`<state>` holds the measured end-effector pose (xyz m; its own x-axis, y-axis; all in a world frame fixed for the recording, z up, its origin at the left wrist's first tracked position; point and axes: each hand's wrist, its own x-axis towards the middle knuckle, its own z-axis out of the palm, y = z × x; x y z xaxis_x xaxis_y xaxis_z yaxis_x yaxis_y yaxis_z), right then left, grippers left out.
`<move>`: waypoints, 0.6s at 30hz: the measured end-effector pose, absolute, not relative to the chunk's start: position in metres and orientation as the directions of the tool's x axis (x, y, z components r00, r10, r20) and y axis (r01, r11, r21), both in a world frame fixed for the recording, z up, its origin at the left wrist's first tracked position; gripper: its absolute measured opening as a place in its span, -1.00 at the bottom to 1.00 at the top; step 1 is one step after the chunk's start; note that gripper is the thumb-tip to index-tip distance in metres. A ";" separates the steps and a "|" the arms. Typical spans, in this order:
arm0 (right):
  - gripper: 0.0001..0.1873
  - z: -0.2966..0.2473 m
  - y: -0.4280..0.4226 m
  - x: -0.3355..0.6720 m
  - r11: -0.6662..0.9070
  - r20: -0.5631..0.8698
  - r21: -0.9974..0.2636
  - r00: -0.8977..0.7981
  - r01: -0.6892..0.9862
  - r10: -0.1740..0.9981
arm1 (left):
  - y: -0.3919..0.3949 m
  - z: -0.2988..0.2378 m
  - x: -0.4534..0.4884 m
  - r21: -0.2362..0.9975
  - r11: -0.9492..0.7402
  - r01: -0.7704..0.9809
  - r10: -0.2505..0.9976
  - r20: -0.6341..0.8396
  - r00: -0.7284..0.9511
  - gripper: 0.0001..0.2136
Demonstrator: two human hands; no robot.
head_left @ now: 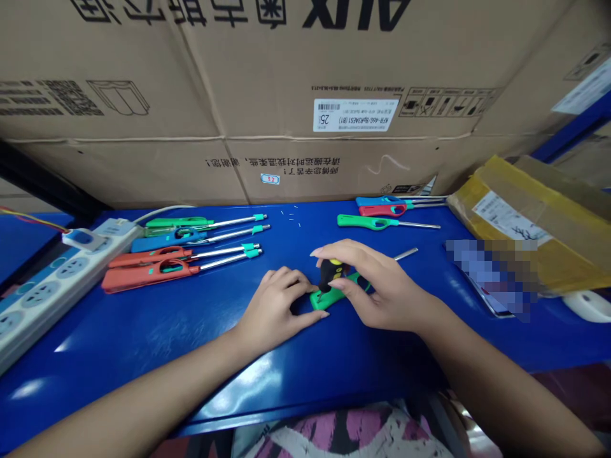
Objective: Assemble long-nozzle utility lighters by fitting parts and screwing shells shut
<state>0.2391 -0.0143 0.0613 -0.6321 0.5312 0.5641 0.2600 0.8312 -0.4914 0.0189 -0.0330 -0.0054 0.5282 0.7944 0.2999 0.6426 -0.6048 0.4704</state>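
Note:
A green long-necked lighter lies flat on the blue table, its metal tube pointing to the upper right. My left hand rests on the table and pinches the butt end of this lighter between thumb and fingers. Above the same end, my right hand is closed around a stubby black-and-yellow screwdriver. The screwdriver stands roughly upright, with its tip down at the lighter's handle. My right hand covers part of the lighter's middle.
Several lighters with teal tape on their tubes, one a red lighter, lie left beside a power strip. More lighters, including a green one, lie at the back right. A yellow-taped box, a phone and a white mouse are right.

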 end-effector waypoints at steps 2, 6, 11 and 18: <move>-0.56 0.061 -0.013 0.243 0.823 0.547 -0.500 -0.637 0.271 0.543 | -0.032 -0.005 0.018 0.468 -0.608 0.641 0.791 0.288 0.539 -0.58; -0.55 0.060 -0.006 0.254 0.797 0.527 -0.512 -0.616 0.320 0.585 | -0.032 -0.003 0.019 0.555 -0.567 0.609 0.816 0.272 0.511 -0.49; -0.56 0.059 0.007 0.268 0.799 0.551 -0.486 -0.585 0.354 0.595 | -0.013 0.002 0.029 0.595 -0.571 0.565 0.816 0.333 0.473 -0.71; -0.54 0.064 0.017 0.285 0.794 0.544 -0.394 -0.579 0.463 0.607 | 0.062 0.009 0.071 0.196 -0.633 0.749 0.763 0.321 0.561 -0.62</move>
<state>0.2851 0.0171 0.0635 -0.5794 0.6073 0.5436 0.4627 0.7941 -0.3940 0.0711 0.0617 0.0092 0.5611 0.7630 0.3208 0.7488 -0.6331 0.1961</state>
